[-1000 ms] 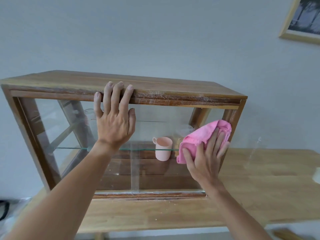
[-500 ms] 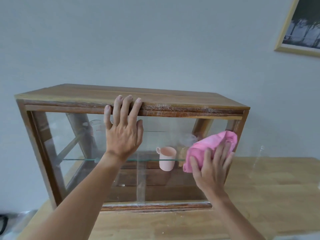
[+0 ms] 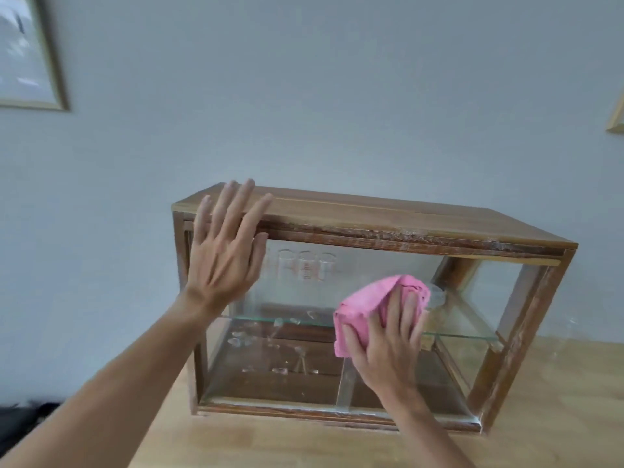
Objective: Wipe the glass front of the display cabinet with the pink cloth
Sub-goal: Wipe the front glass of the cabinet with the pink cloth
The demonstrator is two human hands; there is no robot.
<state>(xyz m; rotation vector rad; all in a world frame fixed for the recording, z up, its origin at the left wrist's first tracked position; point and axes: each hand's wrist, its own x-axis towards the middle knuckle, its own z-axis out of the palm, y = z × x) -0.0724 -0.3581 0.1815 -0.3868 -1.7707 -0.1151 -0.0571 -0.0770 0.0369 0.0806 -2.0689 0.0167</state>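
The right hand [image 3: 388,342] presses the pink cloth [image 3: 374,309] flat against the glass front [image 3: 304,332] of the display cabinet [image 3: 371,224], fingers spread over the bunched fabric, at about the height of the inner glass shelf [image 3: 466,332] and right of the pane's middle. The forearm rises from the lower edge of the view. The left hand [image 3: 226,251] lies open and wide, holding nothing, its palm against the upper left corner of the cabinet and its fingertips reaching over the edge of the wooden top. The cabinet stands on a light wooden table [image 3: 557,417], turned so that its right end shows. Behind the glass, three clear glasses [image 3: 305,265] stand in a row on the shelf, blurred. Beyond is a pale grey wall [image 3: 337,96] with a framed picture [image 3: 27,52] at the upper left and the corner of another frame [image 3: 616,116] at the right edge.
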